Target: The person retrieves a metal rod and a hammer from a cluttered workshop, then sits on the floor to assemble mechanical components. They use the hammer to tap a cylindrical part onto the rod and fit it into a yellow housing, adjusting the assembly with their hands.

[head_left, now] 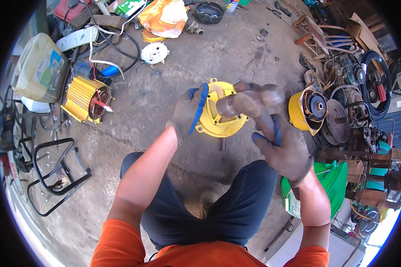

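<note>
Gripping the yellow motor cover point(218, 116) by its left rim, the gloved left hand point(188, 111) steadies it above the concrete floor point(173, 84); the gloved right hand point(276, 142) grasps a rusty shaft point(249, 100) over its right side.

The person wears an orange shirt with short sleeves and dark blue trousers. Both hands, the left hand point(188, 113) and the right hand point(284, 151), wear dirty grey gloves with blue edges.

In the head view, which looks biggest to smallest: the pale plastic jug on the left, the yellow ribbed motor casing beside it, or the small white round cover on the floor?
1. Pale plastic jug
2. Yellow ribbed motor casing, not much smaller
3. White round cover, clearly smallest

The fisheye bends things near the rim, so the first two are uncertain.
</note>
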{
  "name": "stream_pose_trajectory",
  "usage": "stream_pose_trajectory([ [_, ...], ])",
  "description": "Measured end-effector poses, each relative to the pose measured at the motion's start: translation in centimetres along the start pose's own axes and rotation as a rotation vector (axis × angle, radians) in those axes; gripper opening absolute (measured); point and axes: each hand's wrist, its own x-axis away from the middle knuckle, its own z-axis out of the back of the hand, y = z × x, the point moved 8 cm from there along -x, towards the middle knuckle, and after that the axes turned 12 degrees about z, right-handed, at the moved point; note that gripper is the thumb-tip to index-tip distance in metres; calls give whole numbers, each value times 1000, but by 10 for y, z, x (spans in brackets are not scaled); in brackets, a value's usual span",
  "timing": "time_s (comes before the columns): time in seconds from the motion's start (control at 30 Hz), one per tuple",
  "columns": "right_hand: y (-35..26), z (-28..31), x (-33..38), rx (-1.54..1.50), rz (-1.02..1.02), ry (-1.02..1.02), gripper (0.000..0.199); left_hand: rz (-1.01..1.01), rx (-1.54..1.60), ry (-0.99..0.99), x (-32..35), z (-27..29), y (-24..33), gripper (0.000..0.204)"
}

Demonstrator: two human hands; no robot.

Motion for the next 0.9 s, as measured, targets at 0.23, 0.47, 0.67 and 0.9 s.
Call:
stream_pose_trajectory([
  [0.23,15,52,-14,111,-11,283,28,-16,14,44,-2,-2,2,63],
  [0.47,49,8,-19,216,-46,52,26,-31,51,97,4,0,12,44],
  [0.67,-26,66,8,-224,24,415,31,13,32,16,-6,7,4,52],
  [0.9,7,-38,-21,104,-71,-287,36,5,66,-52,-19,-1,-6,57],
])
